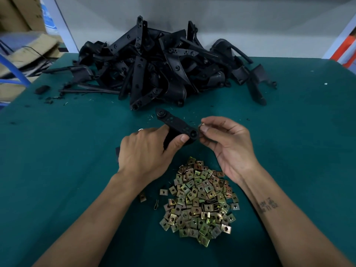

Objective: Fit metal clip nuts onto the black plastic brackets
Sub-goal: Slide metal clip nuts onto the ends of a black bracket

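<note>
Left hand (146,149) gripping one bracket (178,125) mid-table; right hand (225,139) pinching a clip nut (202,125) at its near-right end, seemingly not yet seated. Far heap of brackets (163,70) and near pile of clip nuts (200,203) waiting.

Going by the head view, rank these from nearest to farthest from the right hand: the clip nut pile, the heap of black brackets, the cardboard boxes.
From the right hand:
1. Clip nut pile, just below the wrist, toward the person.
2. Heap of black brackets, beyond the hands at the table's back.
3. Cardboard boxes, off the table, far upper left.
</note>
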`<state>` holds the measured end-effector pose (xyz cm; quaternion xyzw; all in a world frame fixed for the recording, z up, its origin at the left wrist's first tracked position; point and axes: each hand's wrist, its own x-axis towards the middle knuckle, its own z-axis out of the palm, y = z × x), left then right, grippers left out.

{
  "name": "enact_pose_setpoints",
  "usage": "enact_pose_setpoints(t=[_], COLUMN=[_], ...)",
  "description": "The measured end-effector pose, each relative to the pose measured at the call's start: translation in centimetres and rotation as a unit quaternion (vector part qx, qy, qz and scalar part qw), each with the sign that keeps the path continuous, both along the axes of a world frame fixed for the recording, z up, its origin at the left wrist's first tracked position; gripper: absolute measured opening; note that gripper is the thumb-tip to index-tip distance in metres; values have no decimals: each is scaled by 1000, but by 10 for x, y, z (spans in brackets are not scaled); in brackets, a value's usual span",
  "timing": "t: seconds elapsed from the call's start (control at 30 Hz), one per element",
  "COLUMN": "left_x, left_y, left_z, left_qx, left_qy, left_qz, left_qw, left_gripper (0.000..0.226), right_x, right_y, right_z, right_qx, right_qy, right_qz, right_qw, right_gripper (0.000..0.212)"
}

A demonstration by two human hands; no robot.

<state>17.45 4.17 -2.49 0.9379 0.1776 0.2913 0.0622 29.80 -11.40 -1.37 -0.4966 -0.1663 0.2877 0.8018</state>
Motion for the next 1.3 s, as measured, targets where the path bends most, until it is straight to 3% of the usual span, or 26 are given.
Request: enact_pose_setpoints(t=[0.23, 0.47, 0.77, 0.87, 1.07, 1.3], left_x=[3, 4, 3, 3, 3, 3], left_y=[0, 1, 0, 0, -1, -1], left_z=[-3, -3, -1, 0, 0, 0], left_qx=[20, 12, -3, 1, 12, 35], left_qy=[21, 3, -5, -7, -2, -8], left_qz=[2, 6, 2, -2, -6, -33], left_qw=[1000, 1000, 1000, 1000, 1000, 999], left_gripper=[73, 74, 74, 75, 74, 68], right_x=[3, 7, 2, 2, 2, -2], right_y=[0, -4, -2, -3, -9, -15], right_z=[-3, -1, 2, 2, 14, 29], right_qx=[-8, -40, -72, -117, -165, -278], right_qy=[-11, -77, -129, -201, -286, -435], right_qz=[11, 3, 7, -4, -17, 3], right_qw=[1000, 996, 989, 972, 944, 856], right_gripper=[19, 29, 23, 30, 23, 19])
